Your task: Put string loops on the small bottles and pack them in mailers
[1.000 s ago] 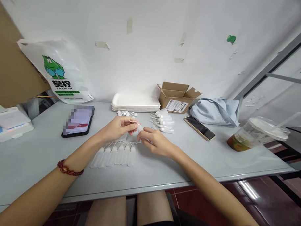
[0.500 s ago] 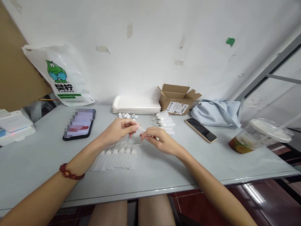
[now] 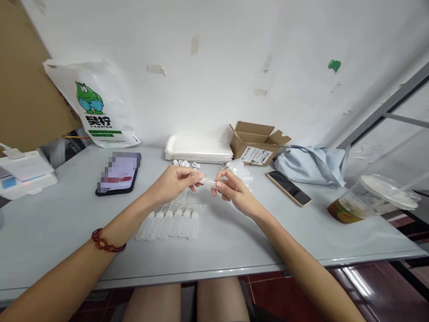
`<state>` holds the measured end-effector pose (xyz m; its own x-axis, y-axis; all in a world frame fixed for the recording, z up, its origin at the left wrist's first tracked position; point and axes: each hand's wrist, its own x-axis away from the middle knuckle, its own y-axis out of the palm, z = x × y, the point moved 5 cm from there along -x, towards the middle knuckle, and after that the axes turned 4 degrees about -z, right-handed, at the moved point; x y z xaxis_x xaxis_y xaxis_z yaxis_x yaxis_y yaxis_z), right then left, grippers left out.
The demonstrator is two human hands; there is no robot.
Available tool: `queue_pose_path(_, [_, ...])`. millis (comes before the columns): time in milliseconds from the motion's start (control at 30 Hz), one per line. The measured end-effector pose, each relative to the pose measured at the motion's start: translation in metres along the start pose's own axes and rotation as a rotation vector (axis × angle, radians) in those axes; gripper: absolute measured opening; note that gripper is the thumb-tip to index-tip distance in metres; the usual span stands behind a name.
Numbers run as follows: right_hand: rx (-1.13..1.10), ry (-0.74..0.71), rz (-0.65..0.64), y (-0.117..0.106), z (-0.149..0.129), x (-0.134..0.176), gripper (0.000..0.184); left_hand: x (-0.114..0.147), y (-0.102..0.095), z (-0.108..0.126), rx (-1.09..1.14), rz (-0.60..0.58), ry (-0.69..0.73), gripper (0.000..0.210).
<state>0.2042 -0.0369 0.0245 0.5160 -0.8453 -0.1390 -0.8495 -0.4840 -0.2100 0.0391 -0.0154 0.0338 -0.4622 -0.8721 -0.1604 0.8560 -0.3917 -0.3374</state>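
My left hand pinches the end of a small translucent plastic bottle between thumb and fingers. Facing it, my right hand has thumb and forefinger closed on a thin white piece at the bottle's other side; its exact shape is too small to make out. Below my hands lies a row of small translucent bottles with white cord loops at their tops. Loose white caps sit just behind my left hand. More corded bottles lie behind my right hand, partly hidden by it.
Along the wall are a stack of white trays, an open cardboard box and a pale blue cloth bag. Phones lie left and right. A drink cup stands near the right edge, a printed plastic bag at left.
My right hand has drawn slightly away from my left, and its fingers have opened up around the thin white piece. The view has shifted a little; the row of bottles looks unchanged.
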Motion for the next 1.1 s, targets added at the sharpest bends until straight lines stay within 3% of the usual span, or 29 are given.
queue_pose_path(200, [0.037, -0.019, -0.018, 0.001, 0.0, 0.001, 0.021, 0.002, 0.005, -0.002, -0.03, -0.05, -0.153, 0.044])
queue_pose_path(500, [-0.034, 0.053, 0.039, -0.003, 0.008, -0.001, 0.024, 0.002, 0.008, 0.008, -0.129, 0.006, 0.019, 0.026])
queue_pose_path(767, [-0.053, 0.063, 0.076, -0.001, 0.006, 0.0, 0.029, 0.005, 0.017, 0.004, -0.067, -0.129, -0.105, 0.037])
queue_pose_path(1100, [-0.051, 0.06, 0.18, -0.005, 0.009, -0.002, 0.03, 0.006, 0.018, 0.005, -0.035, -0.044, -0.066, 0.024])
